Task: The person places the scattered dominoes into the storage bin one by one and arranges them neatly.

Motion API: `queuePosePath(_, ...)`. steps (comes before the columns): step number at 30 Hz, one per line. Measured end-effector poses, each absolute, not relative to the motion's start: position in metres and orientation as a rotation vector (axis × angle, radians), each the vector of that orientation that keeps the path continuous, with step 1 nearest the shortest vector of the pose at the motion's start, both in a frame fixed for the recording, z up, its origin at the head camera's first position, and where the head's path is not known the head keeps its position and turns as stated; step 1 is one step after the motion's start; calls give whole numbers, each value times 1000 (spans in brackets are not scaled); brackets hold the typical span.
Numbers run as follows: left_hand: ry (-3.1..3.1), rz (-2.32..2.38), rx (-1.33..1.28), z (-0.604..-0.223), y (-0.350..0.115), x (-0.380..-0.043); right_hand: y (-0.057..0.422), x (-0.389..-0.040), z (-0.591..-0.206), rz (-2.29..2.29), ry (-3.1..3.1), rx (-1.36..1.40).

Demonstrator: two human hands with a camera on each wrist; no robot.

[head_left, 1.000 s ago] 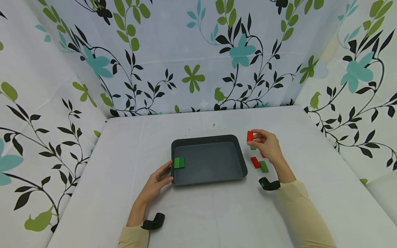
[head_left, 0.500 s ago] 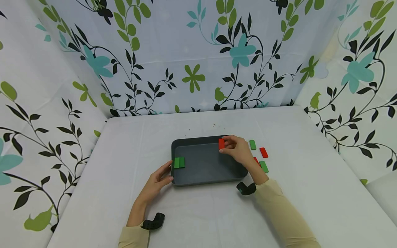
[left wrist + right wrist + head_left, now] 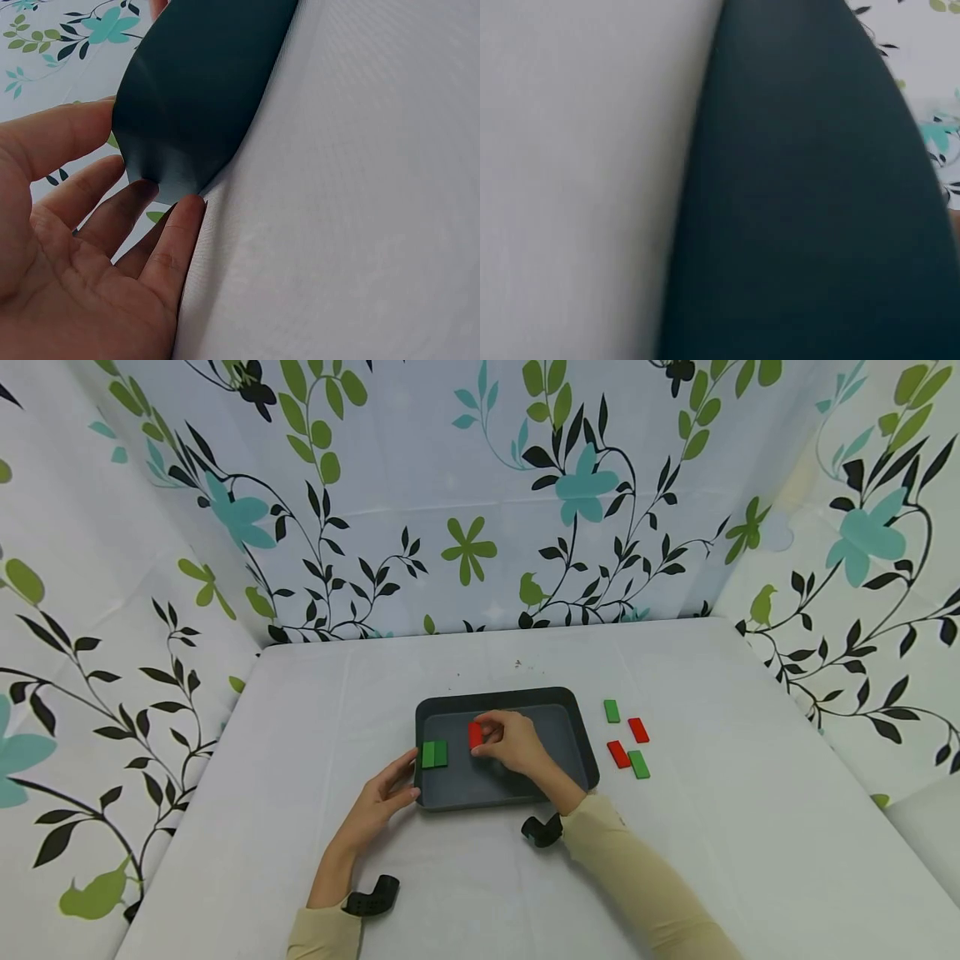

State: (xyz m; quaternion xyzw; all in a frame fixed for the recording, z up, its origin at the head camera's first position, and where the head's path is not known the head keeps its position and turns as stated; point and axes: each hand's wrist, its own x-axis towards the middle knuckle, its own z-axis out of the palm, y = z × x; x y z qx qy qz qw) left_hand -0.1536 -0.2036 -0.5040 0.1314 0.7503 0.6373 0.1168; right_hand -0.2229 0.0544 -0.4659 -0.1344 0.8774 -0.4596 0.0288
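My right hand (image 3: 516, 744) pinches a small red block (image 3: 476, 735) over the middle-left of the dark grey tray (image 3: 577, 739). Two green blocks (image 3: 434, 754) lie side by side inside the tray near its left wall. At that left end, my left hand (image 3: 386, 793) rests its fingertips against the outside of the tray. Close up in the left wrist view, the left hand (image 3: 112, 240) touches the tray's wall (image 3: 195, 90) with fairly straight fingers. Mostly the tray's outer side (image 3: 802, 187) fills the right wrist view; the block is hidden there.
Right of the tray, on the white-covered table (image 3: 465, 893), lie a far green block (image 3: 612, 711), a red block (image 3: 638, 729), a nearer red block (image 3: 618, 754) and a green block (image 3: 639, 764). Flower-patterned cloth (image 3: 480, 485) surrounds the table.
My right hand has carried the red block leftward from the loose blocks on the right, across the tray's right wall to its middle-left. The left hand stays at the tray's left end.
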Motion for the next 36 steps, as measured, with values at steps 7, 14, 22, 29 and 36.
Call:
queuePosePath(7,2213,1859,399,-505,-204,-154,34,-227,-474,-1389,2660,-417)
queuePosePath(14,2204,1868,409,-506,-203,-154,25,-227,-478,-1317,2685,-448)
queuePosePath(22,2208,1863,406,-505,-203,-154,20,-224,-480,-1262,2719,-457)
queuePosePath(29,2202,1872,394,-506,-204,-154,17,-223,-481,-1212,2735,-456)
queuePosePath(36,2203,1871,412,-504,-204,-154,14,-222,-481,-1152,2764,-459)
